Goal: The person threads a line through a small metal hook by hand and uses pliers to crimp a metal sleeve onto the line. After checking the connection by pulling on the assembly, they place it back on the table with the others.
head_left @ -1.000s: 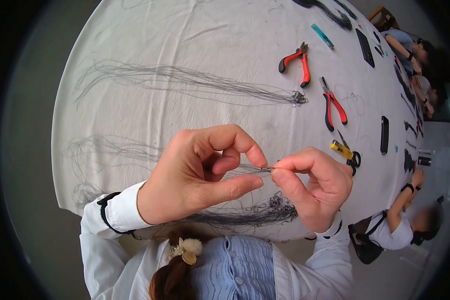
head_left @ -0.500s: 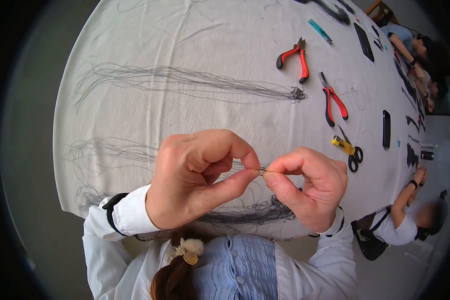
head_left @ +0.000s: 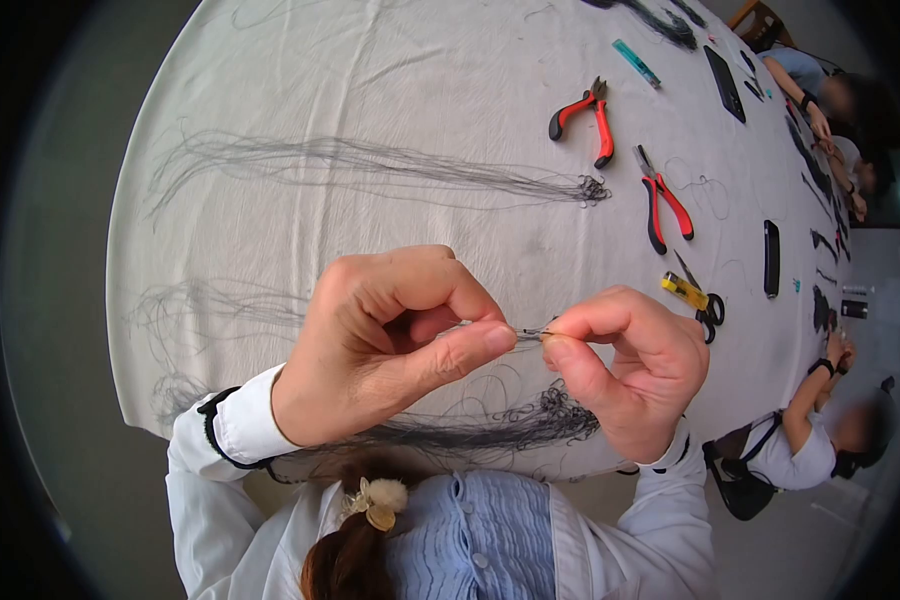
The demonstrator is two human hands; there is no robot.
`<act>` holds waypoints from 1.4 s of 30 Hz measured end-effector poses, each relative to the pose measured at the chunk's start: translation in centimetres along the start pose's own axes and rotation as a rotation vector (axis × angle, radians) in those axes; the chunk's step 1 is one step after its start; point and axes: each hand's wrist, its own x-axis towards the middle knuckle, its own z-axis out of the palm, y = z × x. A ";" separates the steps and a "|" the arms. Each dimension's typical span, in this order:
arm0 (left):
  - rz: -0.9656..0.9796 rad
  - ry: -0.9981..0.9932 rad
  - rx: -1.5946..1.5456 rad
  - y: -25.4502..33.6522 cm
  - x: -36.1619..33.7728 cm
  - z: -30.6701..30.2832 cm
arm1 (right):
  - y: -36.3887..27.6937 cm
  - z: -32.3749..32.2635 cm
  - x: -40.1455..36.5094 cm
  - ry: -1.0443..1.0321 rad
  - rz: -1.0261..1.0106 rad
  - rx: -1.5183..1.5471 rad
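Observation:
Between my two hands a thin dark strand (head_left: pixel 532 333) is stretched, with a small loop or knot in it. My left hand (head_left: pixel 395 345) pinches one end between thumb and index finger. The thumb and index finger of my right hand (head_left: pixel 635 365) close on the other end. Below them on the white cloth lies a thick dark bundle of threads (head_left: pixel 470 432), partly behind my hands. Beyond my hands a thinner bundle of threads (head_left: pixel 370 160) lies across the cloth, its curled knots at the right end.
To the right lie red-handled pliers (head_left: pixel 597 115), a second pair (head_left: pixel 660 205), a yellow lighter (head_left: pixel 685 290), scissors (head_left: pixel 712 318), a teal lighter (head_left: pixel 637 63) and two black phones (head_left: pixel 725 83) (head_left: pixel 772 258). Several people sit along the table's far right edge, one in a white shirt (head_left: pixel 795 455).
My fingertips have moved slightly apart, and more of the strand shows between them. My left hand has shifted a little left and my right hand a little right.

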 end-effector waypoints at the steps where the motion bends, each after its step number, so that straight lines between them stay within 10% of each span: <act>1: -0.005 -0.015 -0.087 -0.2 0.1 -0.1 | 0.1 0.0 0.1 0.010 -0.043 -0.027; 11: 0.108 -0.221 -0.858 -0.8 0.4 -0.1 | 0.6 0.7 0.4 0.083 -0.290 -0.235; 29: -0.061 -0.073 -0.495 0.7 0.1 -0.3 | 1.4 1.0 0.3 0.081 -0.501 -0.347; 42: -0.148 -0.014 -0.527 0.5 0.6 0.0 | 0.6 -0.1 0.4 -0.012 -0.184 -0.155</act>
